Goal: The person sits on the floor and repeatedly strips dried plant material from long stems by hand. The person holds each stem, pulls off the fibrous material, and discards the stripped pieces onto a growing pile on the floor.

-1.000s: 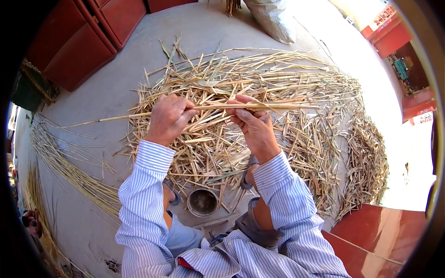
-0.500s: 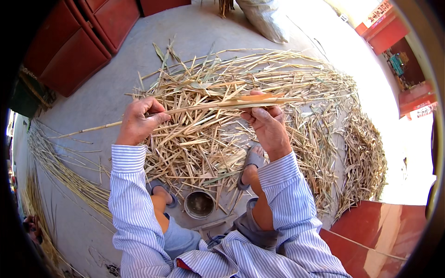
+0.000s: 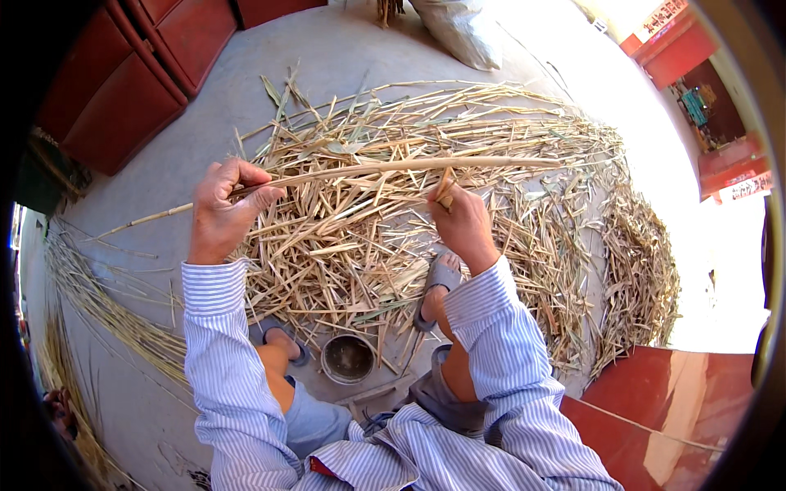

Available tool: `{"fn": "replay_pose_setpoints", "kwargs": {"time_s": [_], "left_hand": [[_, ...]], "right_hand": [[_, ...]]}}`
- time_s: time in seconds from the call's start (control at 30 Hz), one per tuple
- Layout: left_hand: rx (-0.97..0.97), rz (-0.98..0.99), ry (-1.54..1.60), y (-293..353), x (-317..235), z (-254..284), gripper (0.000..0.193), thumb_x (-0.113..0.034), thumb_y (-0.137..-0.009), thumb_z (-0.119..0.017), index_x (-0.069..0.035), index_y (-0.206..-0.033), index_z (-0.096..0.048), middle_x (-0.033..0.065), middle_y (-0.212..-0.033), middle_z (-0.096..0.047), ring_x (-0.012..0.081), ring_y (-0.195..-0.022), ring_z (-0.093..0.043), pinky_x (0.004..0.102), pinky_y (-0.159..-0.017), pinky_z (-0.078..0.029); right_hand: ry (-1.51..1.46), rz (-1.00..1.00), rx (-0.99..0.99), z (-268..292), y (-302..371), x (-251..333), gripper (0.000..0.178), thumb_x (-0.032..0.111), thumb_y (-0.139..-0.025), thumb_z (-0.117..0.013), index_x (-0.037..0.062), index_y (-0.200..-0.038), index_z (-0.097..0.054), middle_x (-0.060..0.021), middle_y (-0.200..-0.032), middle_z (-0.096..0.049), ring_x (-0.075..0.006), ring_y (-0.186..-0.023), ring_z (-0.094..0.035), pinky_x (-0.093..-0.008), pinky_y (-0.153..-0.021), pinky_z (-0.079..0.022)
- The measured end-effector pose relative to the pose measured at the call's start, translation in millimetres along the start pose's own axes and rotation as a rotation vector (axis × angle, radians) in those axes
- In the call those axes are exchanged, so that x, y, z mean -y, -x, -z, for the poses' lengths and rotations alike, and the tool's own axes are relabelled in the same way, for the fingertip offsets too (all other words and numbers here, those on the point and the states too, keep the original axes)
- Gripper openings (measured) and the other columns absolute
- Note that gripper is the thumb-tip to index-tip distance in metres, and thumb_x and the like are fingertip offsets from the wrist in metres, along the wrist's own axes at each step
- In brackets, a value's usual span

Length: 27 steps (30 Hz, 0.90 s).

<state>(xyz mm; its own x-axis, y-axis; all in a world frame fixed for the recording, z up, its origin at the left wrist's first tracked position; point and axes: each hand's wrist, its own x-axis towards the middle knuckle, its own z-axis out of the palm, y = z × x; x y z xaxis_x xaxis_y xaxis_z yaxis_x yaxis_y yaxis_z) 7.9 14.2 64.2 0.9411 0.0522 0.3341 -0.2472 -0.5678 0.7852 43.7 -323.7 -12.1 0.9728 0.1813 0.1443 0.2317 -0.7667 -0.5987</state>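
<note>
A long dry reed stalk (image 3: 409, 165) runs crosswise in front of me, its thin jointed end reaching out to the left. My left hand (image 3: 223, 204) pinches it between thumb and fingers. To the right, my right hand (image 3: 463, 214) is closed on a strip of brown dry husk (image 3: 444, 192), just below the stalk. Whether that strip still joins the stalk I cannot make out. Beneath both hands lies a wide heap of cut stalk pieces and husks (image 3: 327, 254) on the grey floor.
A round metal bowl (image 3: 348, 358) stands between my sandalled feet. Long thin stalks (image 3: 123, 303) lie at the left, and a mound of leafy husks (image 3: 643, 274) at the right. Red chairs (image 3: 123, 106) and a whitish sack (image 3: 460, 33) stand beyond; a red surface (image 3: 655, 401) is near right.
My right hand has come off the stalk's sheathed part and turned over, now with husk in its fingers. The stalk's right part shows smooth and bare. My left hand has shifted slightly left.
</note>
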Motion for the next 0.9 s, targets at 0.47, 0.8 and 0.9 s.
{"fn": "replay_pose_setpoints", "kwargs": {"time_s": [0.47,0.8,0.9], "left_hand": [[0.35,0.212,0.02,0.2,-5.3,-2.5,0.021,-0.008,-0.07,-0.083,-0.003,-0.078,-0.064,0.0021,-0.075,-0.063,0.01,-0.066,-0.056,0.0252,-0.059,-0.044],[-0.172,-0.751,-0.461,0.5,-8.6,-99.0,0.024,-0.013,-0.07,-0.078,-0.009,-0.09,-0.065,0.0013,-0.086,-0.068,0.0171,-0.076,-0.063,0.0332,-0.067,-0.042],[-0.151,-0.821,-0.439,0.2,-25.7,-100.9,0.025,-0.012,-0.069,-0.079,-0.009,-0.089,-0.064,0.0011,-0.085,-0.069,0.0165,-0.076,-0.064,0.0316,-0.066,-0.042]], "right_hand": [[-1.388,0.001,0.01,-7.5,3.6,68.1,0.016,0.013,-0.094,-0.062,0.0002,-0.103,-0.062,-0.0178,-0.102,-0.069,-0.024,-0.093,-0.07,-0.0317,-0.076,-0.061],[-1.369,-0.2,-0.239,-12.5,10.4,87.8,0.021,0.017,-0.094,-0.063,-0.0014,-0.104,-0.061,-0.0144,-0.095,-0.07,-0.0196,-0.082,-0.07,-0.0275,-0.069,-0.059],[-1.4,-0.305,-0.305,-15.7,8.5,73.6,0.023,0.019,-0.094,-0.064,-0.002,-0.104,-0.06,-0.0135,-0.092,-0.07,-0.0191,-0.079,-0.07,-0.0263,-0.066,-0.059]]}}
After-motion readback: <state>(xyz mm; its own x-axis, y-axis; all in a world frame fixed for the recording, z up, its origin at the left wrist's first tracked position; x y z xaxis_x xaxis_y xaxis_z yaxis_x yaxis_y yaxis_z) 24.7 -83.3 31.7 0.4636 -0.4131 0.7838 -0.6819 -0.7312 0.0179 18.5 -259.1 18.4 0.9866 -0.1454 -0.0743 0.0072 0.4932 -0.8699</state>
